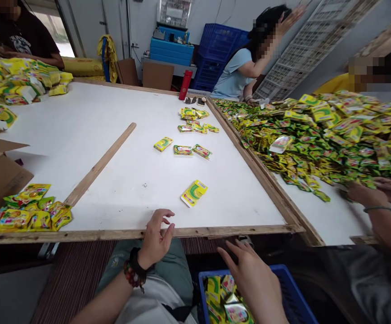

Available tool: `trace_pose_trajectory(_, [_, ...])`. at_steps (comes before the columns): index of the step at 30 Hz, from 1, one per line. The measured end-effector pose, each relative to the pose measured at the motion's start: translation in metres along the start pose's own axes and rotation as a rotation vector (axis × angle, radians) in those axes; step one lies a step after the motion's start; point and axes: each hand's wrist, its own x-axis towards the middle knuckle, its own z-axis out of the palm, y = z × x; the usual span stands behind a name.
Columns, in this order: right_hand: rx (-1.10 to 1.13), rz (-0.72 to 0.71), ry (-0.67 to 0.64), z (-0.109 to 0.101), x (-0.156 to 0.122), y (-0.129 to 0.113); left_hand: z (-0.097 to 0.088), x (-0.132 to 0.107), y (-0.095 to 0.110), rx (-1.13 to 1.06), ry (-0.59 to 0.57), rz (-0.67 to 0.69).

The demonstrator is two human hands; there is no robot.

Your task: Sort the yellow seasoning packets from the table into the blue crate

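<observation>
Carton (194, 193) at one o'clock from my left hand (156, 237), the nearer one.
It lies on the tabletop (137, 162), long axis seven to one; my left fingers curl loosely, my right hand's (256, 274) spread, both empty.

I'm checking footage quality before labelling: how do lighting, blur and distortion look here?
Head view: glare blows out the doorway at upper left; it is dim below the white tabletop. Head view: the yellow carton and left hand look fairly sharp, while a co-worker's dark clothing at lower right is smeared. Head view: the packet pile seems stretched toward the right edge.
</observation>
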Motion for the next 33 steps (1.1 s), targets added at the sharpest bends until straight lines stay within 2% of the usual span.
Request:
trace_pose_trajectory(2, [0.062,-0.085,0.126,0.017,0.019,-0.009,0.002,0.001,-0.002,0.013,0.018,-0.005])
trace_pose_trajectory(4, [0.151,-0.144,0.200,0.038,0.049,-0.030,0.002,0.000,-0.004,0.031,0.031,-0.006])
trace_pose_trajectory(7, [0.234,-0.187,0.182,0.061,0.099,-0.057,0.000,-0.001,-0.007,0.040,0.074,-0.039])
trace_pose_trajectory(10, [0.287,-0.256,0.175,0.069,0.131,-0.063,-0.003,-0.001,-0.008,0.060,0.113,-0.028])
trace_pose_trajectory(13, [0.319,-0.291,0.246,0.059,0.134,-0.060,-0.004,0.001,-0.005,0.102,0.136,0.046])
trace_pose_trajectory(15, [0.387,-0.260,0.323,0.044,0.120,-0.062,-0.003,0.005,0.001,0.153,0.145,0.089])
trace_pose_trajectory(17, [0.608,-0.177,0.367,0.025,0.098,-0.070,0.000,0.010,0.008,0.220,0.153,0.115])
trace_pose_trajectory(19, [0.935,-0.081,0.313,0.006,0.076,-0.082,0.005,0.013,0.013,0.260,0.136,0.122])
trace_pose_trajectory(21, [1.205,-0.011,0.188,-0.008,0.060,-0.094,0.013,0.012,0.014,0.235,0.092,0.083])
trace_pose_trajectory(23, [1.375,0.040,0.074,-0.014,0.053,-0.101,0.022,0.008,0.011,0.195,0.087,0.022])
trace_pose_trajectory(25, [1.499,0.082,-0.038,-0.013,0.052,-0.103,0.029,0.001,0.004,0.177,0.145,0.014])
trace_pose_trajectory(28, [1.628,0.112,-0.227,-0.006,0.055,-0.102,0.033,-0.007,-0.008,0.155,0.207,0.122])
trace_pose_trajectory(33, [1.684,0.091,-0.451,-0.001,0.051,-0.100,0.032,-0.007,-0.019,0.012,0.182,0.372])
